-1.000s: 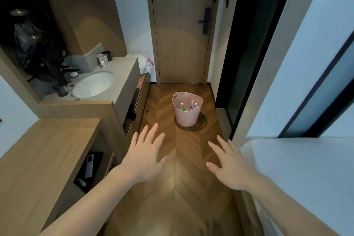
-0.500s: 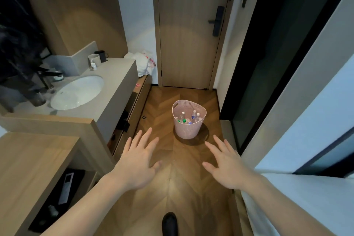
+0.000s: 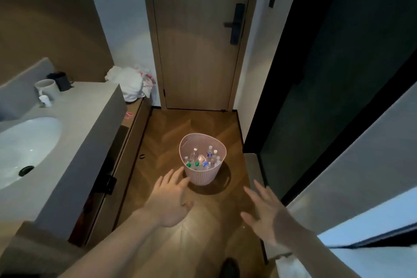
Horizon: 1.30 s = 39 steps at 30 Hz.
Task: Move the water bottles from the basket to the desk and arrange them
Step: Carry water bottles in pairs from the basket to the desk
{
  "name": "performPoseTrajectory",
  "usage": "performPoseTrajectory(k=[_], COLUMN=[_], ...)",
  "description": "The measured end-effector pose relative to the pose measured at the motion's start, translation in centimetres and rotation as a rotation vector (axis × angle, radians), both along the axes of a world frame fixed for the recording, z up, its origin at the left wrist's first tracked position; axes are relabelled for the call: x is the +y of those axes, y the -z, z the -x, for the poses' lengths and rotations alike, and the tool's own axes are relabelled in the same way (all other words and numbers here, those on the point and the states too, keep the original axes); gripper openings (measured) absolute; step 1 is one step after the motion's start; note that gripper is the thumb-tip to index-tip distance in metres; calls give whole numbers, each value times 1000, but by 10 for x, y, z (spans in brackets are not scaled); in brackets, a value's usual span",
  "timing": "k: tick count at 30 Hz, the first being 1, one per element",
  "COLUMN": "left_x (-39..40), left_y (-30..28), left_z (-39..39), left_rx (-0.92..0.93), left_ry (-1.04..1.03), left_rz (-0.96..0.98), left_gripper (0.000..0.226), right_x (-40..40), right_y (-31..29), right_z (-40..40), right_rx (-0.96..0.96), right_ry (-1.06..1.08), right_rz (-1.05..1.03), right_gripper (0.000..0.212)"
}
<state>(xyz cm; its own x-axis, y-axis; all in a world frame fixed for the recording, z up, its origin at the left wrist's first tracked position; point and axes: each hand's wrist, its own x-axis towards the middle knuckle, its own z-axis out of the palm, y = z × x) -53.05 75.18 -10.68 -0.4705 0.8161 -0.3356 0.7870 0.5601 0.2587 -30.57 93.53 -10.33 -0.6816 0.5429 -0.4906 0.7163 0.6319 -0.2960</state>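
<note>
Water bottles (image 3: 201,160): clear plastic, standing in round pink perforated basket (image 3: 204,177) on herringbone wood floor (image 3: 162,142). Left hand (image 3: 169,201) and right hand (image 3: 266,212) are hovering nearby (fingers spread, holding nothing).

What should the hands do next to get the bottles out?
Probably reach down into the pink basket and take one bottle. Both hands, left and right, are open and empty, short of the rim, and the bottles all stand inside the basket on the floor.
</note>
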Motion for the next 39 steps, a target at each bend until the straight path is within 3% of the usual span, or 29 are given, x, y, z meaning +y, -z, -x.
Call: performPoseTrajectory(k=[6, 11, 18, 25, 29, 33, 37, 39], left_x=[89, 138, 200, 286, 322, 353, 388, 401], left_y=[24, 41, 73, 141, 207, 287, 391, 451], left_z=[72, 131, 214, 309, 357, 398, 430, 440], left_rx=[-39, -85, -152, -285, -385, -382, -354, -334], left_ry=[-93, -202, -292, -289, -271, -232, -135, -109], left_rz=[77, 137, 208, 301, 395, 447, 479, 465], left_gripper=[77, 77, 75, 71, 75, 72, 56, 50], right_x=[86, 162, 239, 289, 316, 338, 356, 361], right_y=[40, 48, 89, 142, 202, 280, 397, 472], right_z=[84, 160, 261, 358, 405, 442, 475, 490], right_rx=[124, 56, 8, -36, -94, -110, -145, -162], right_ry=[-62, -116, -174, -43, 83, 65, 45, 23], right_rz=[3, 165, 238, 296, 331, 310, 322, 359], right_gripper=[74, 75, 76, 70, 65, 57, 31, 28])
